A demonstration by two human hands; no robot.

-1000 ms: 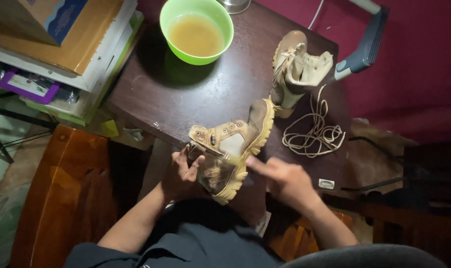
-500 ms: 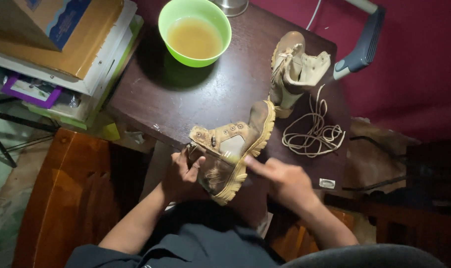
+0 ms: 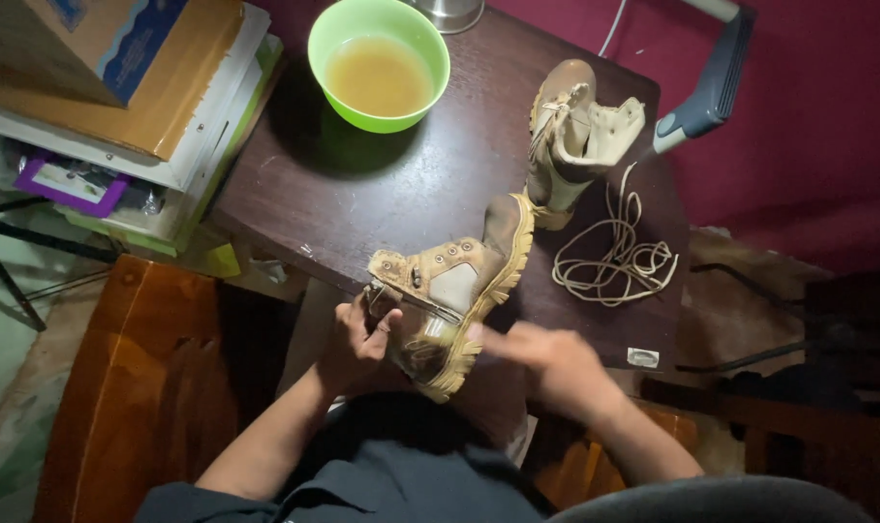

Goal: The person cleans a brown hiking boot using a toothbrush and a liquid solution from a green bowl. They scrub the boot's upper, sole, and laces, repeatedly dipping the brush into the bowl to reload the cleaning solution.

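I see a dark wooden table (image 3: 401, 194) filling the middle of my view, with a stack of books and boxes (image 3: 120, 87) off its left side and a wooden chair (image 3: 139, 387) below that. On the table's far edge sits a green bowl (image 3: 379, 63) of cloudy brown liquid. To the right of it a tan boot (image 3: 568, 136) stands on the table, its top open and unlaced, and a loose lace (image 3: 619, 257) lies coiled just beside it. A grey handle (image 3: 708, 82) juts in at the top right, past the table.

At the near edge of the table I have a second boot (image 3: 454, 291), lying on its side with the yellowish sole turned to the right and the toe pointing away from me; its heel end hangs over the table's edge towards my lap. My left hand (image 3: 357, 339) is clasped around the boot's collar at the heel end, fingers curled over the rim. My right hand (image 3: 546, 358) is against the sole near the heel, blurred, so I cannot tell whether it grips anything or only presses there.
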